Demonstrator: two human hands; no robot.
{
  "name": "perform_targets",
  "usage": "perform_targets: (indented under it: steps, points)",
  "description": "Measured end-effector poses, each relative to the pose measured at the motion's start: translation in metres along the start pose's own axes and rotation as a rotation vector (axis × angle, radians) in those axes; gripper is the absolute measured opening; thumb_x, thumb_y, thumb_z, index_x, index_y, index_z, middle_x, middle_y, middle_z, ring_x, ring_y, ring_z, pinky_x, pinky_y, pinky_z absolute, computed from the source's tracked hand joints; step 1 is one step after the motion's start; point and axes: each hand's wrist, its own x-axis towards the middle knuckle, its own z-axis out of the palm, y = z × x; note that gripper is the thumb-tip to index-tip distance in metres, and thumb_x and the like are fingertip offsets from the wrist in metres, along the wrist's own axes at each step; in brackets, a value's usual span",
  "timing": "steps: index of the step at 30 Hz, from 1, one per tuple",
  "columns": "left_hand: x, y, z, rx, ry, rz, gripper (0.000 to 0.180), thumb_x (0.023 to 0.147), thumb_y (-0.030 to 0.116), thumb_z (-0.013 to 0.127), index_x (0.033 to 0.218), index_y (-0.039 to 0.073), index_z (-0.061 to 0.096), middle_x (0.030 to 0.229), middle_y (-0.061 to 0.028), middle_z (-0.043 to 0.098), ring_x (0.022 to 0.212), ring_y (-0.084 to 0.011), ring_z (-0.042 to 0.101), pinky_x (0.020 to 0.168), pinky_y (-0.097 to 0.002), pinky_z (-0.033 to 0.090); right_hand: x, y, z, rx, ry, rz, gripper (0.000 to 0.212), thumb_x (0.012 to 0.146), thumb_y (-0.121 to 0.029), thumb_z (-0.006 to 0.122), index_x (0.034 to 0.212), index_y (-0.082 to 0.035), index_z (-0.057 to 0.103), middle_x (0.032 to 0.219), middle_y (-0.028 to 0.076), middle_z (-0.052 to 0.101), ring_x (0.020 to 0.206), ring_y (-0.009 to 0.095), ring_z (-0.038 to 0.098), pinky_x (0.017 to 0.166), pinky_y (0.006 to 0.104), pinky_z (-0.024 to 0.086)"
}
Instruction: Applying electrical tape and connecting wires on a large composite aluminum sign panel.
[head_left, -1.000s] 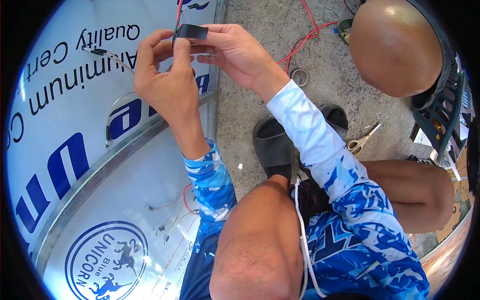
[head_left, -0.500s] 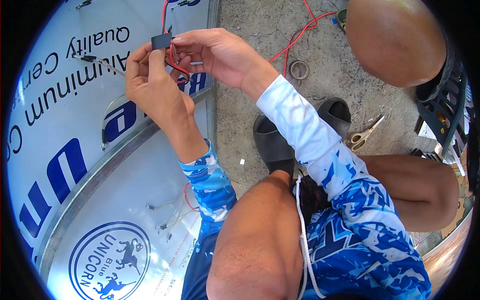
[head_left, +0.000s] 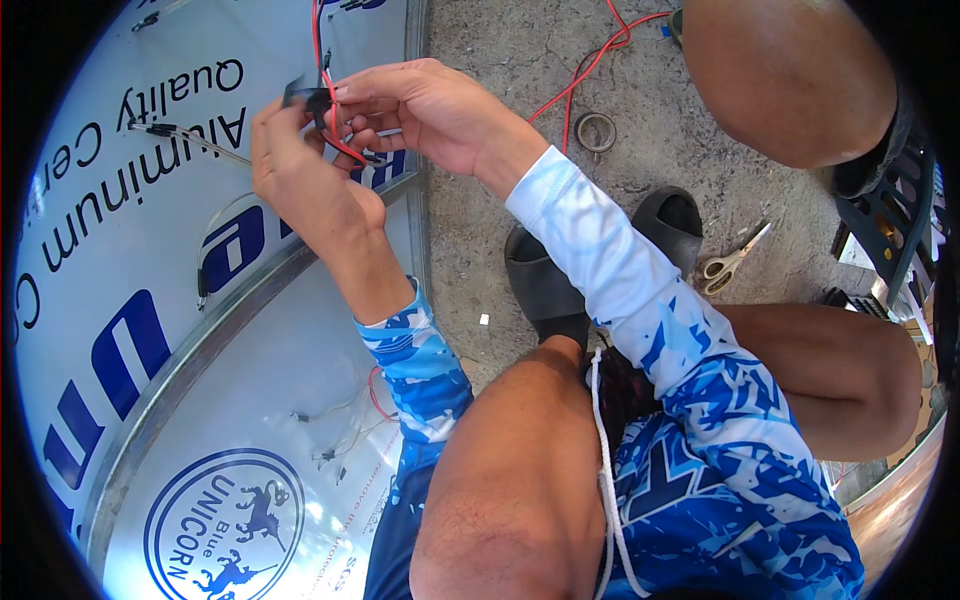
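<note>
Both my hands meet over the white panel at the upper left, around a red and black wire pair [head_left: 317, 35]. My left hand [head_left: 322, 195] pinches a black piece of tape [head_left: 298, 94], blurred by motion, at the wires. The fingers of my right hand [head_left: 440, 112] are closed on the wires just to the right, with thumb and forefinger beside the tape. Below the fingers the wires bend in a short loop [head_left: 348, 152]. My fingers partly hide where tape and wires meet.
Thin wire leads [head_left: 165, 128] stick out of the panel [head_left: 60, 330], which a metal frame bar [head_left: 200, 352] crosses. On the concrete lie a tape roll [head_left: 595, 132], scissors [head_left: 735, 260] and red-black cable [head_left: 590, 65]. Another person's knee [head_left: 790, 85] and a dark plastic basket [head_left: 885, 215] are at right.
The black tape has tilted and shifted left at the wires as my left fingers turned. My right hand stays close by, holding the wires. The view has shifted slightly.
</note>
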Motion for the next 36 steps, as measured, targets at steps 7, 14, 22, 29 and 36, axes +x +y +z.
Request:
perform_targets:
  steps: [7,14,22,29,36]
  points:
    - [-0.002,-0.003,-0.002,0.051,0.012,0.052,0.011,0.088,0.013,0.057,0.088,0.002,0.058,0.08,-0.0085,0.061,0.064,-0.0166,0.06,0.049,-0.0264,0.05,-0.003,0.006,0.005,-0.067,0.097,-0.06,0.015,0.088,-0.016,0.066,0.093,-0.003,0.07,0.083,0.003,0.068,0.075,0.009,0.061,0.072,0.0256,0.051]
    - [-0.003,-0.009,-0.005,0.111,-0.025,0.192,0.014,0.093,0.016,0.056,0.086,0.004,0.06,0.075,-0.0033,0.062,0.06,-0.0078,0.055,0.044,-0.0201,0.041,-0.005,0.01,0.004,-0.02,0.048,-0.077,0.016,0.091,-0.016,0.061,0.097,-0.003,0.067,0.086,0.005,0.068,0.076,0.011,0.063,0.07,0.0261,0.054]
    - [-0.002,-0.007,-0.011,0.2,-0.065,0.174,0.016,0.094,0.013,0.054,0.084,0.002,0.059,0.074,-0.0028,0.061,0.057,-0.0054,0.051,0.042,-0.0187,0.036,-0.002,0.021,0.004,-0.056,0.014,-0.112,0.015,0.093,-0.016,0.059,0.099,-0.003,0.063,0.089,0.007,0.068,0.074,0.012,0.064,0.068,0.0289,0.056]
    - [-0.004,-0.006,-0.013,0.219,-0.077,0.166,0.013,0.093,0.01,0.053,0.084,0.001,0.058,0.074,-0.0034,0.059,0.058,-0.0068,0.051,0.042,-0.02,0.038,-0.003,0.019,-0.001,-0.079,0.006,-0.075,0.014,0.092,-0.014,0.062,0.099,-0.002,0.062,0.088,0.008,0.068,0.069,0.013,0.066,0.063,0.028,0.057]
    - [-0.01,0.002,-0.017,0.085,-0.215,0.123,0.009,0.087,0.008,0.057,0.093,0.0,0.059,0.085,-0.0069,0.062,0.07,-0.0117,0.06,0.051,-0.0231,0.048,-0.004,0.012,-0.004,-0.066,-0.011,-0.155,0.017,0.091,-0.015,0.063,0.101,-0.001,0.064,0.088,0.01,0.069,0.071,0.015,0.069,0.062,0.0276,0.057]
